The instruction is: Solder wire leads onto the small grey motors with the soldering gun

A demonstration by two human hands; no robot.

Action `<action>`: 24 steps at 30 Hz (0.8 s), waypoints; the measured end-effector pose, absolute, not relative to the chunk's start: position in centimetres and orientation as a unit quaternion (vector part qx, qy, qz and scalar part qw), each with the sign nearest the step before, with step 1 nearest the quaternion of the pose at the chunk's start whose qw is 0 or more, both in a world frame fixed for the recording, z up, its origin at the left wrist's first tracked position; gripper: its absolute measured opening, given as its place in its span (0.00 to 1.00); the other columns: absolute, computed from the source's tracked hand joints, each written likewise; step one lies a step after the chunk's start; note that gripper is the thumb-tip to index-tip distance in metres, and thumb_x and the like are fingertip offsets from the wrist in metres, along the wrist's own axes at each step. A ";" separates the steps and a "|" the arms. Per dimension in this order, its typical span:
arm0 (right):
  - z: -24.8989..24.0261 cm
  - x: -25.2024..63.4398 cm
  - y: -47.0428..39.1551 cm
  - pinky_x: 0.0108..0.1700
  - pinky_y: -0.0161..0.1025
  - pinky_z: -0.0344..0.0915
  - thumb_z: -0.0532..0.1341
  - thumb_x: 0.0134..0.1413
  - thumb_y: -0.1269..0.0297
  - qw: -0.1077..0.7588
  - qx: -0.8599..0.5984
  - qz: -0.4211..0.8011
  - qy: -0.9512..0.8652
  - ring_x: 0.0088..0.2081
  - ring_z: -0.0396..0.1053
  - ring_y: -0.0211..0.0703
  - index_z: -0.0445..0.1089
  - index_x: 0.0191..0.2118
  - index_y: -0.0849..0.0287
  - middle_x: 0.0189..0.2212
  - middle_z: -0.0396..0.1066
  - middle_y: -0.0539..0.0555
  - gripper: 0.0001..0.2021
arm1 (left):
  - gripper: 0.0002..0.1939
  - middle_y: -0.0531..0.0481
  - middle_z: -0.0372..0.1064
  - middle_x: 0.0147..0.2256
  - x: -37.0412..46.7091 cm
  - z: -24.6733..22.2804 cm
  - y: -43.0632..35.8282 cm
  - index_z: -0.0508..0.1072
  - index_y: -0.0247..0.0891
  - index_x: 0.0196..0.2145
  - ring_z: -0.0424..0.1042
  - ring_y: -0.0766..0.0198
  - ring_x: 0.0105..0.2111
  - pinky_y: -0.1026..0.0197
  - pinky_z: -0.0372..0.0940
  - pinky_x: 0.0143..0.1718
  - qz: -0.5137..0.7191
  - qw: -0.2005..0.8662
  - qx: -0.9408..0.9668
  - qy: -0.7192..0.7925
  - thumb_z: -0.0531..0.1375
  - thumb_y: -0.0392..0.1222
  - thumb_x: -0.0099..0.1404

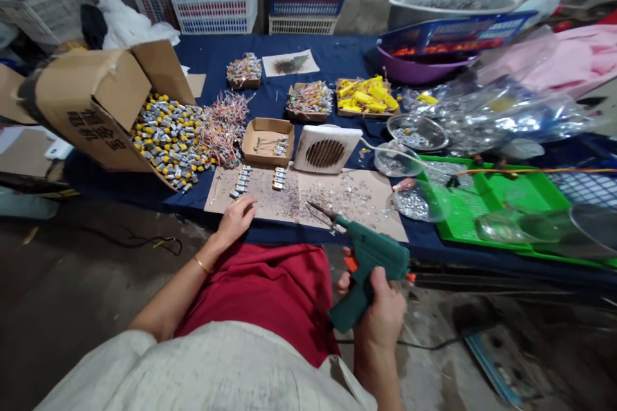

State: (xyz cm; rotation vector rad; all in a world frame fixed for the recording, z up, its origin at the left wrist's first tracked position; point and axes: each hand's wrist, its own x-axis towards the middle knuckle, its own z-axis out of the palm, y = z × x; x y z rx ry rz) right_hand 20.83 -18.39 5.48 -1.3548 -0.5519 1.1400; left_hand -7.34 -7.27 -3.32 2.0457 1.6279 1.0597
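My right hand (385, 305) grips a green soldering gun (369, 263) with an orange trigger. The gun's thin metal tip points left over the front part of a cardboard sheet (289, 215). My left hand (236, 221) rests at the sheet's front edge, fingers curled together; whether anything is inside them is hidden. Just beyond its fingertips is a short column of small motors (240, 181). A second column of small motors (278, 178) stands to its right. Dark specks and bits of metal are scattered over the sheet.
A tipped carton (103, 109) spills yellow-capped motors (168, 135) beside bundled wires (226, 125). Behind the sheet are a small open box (268, 141) and a white vented fan (328, 149). Bowls of metal parts (413, 200) and a green tray (463, 199) stand right.
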 end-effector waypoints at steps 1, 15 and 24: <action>5.5 20.8 -18.4 0.16 0.36 0.62 0.65 0.48 0.43 0.596 -0.592 0.486 -0.241 0.18 0.69 0.44 0.74 0.39 0.66 0.19 0.72 0.54 0.26 | 0.10 0.44 0.74 0.41 -8.6 -3.4 -8.1 0.73 0.37 0.44 0.74 0.60 0.41 0.57 0.69 0.46 0.380 0.146 0.687 0.602 0.57 0.37 0.66; 7.1 19.9 -14.6 0.19 0.38 0.66 0.66 0.48 0.47 0.603 -0.583 0.463 -0.286 0.24 0.73 0.47 0.74 0.37 0.62 0.28 0.77 0.59 0.21 | 0.06 0.39 0.72 0.38 -16.6 -1.4 0.4 0.74 0.36 0.34 0.70 0.50 0.45 0.51 0.63 0.52 0.227 0.089 0.646 0.723 0.59 0.39 0.60; 5.9 22.2 -15.1 0.20 0.38 0.67 0.66 0.49 0.46 0.615 -0.591 0.453 -0.259 0.22 0.72 0.45 0.73 0.42 0.65 0.27 0.77 0.58 0.24 | 0.22 0.54 0.68 0.24 -14.0 0.7 -3.4 0.73 0.33 0.42 0.66 0.68 0.22 0.65 0.64 0.27 0.489 0.348 0.438 0.669 0.63 0.53 0.55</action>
